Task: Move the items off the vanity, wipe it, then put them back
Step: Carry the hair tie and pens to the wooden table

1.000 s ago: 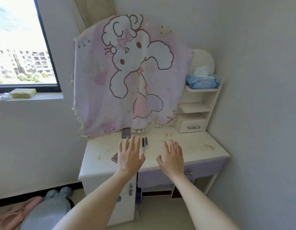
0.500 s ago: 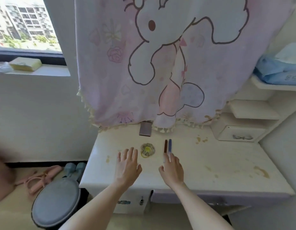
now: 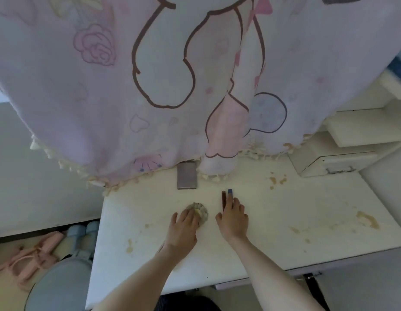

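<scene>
Resting hands: both lie palm down on the white counter [image 3: 273, 212], side by side near its front middle.
Left hand [image 3: 184, 227]: fingers loosely spread and laid over the near edge of a round, ruffled scrunchie-like item [image 3: 200, 211]; touching it, not yet closed around it.
Right hand [image 3: 233, 218]: flat and unclenched, its fingertips [image 3: 231, 199] lying on two slim pens, with no grasp to be seen.
Pens: a dark red one [image 3: 223, 197] and a blue-capped one [image 3: 230, 191], parallel and touching, their far ends showing past the fingers.
Grey flat case [image 3: 187, 176]: a small rectangle lying behind the scrunchie-like item, its far end tucked under the cloth's fringe.
Counter surface: marked with yellowish-brown stains, by the front left edge [image 3: 129, 244], at back right [image 3: 277, 179] and at far right [image 3: 368, 219].
Pink cartoon-print cloth [image 3: 150, 86]: hangs over the back of the vanity, its tasselled hem touching the counter.
Right side: a small white drawer unit [image 3: 329, 161] with open shelves above.
Floor at left: pink sandals [image 3: 31, 258] and a grey round stool [image 3: 58, 286].
</scene>
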